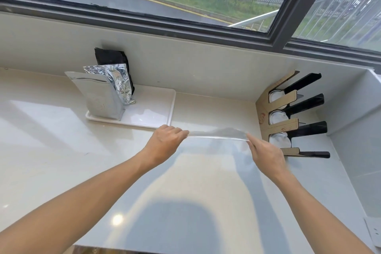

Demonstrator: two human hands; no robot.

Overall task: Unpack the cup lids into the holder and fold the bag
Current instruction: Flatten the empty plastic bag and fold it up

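- Clear plastic bag [216,137]: empty, stretched taut above the pale counter [51,150]; its long axis runs left to right between the two hands, tilting slightly down toward the right
- Left hand [165,140]: fingers curled, pinching the left end of the bag
- Right hand [266,152]: fingers pinching the right end, just beside the lid holder [288,117]
- Cup lids [278,118]: seated in the three slots of the holder, to the right of the bag, so unpacking appears done
- Judgement: folding turns on the left-right axis; either hand could carry its end across to the other, each being equally near its own end
- White tray [152,109] with foil pouches [103,97]: behind the left hand, apart from the bag
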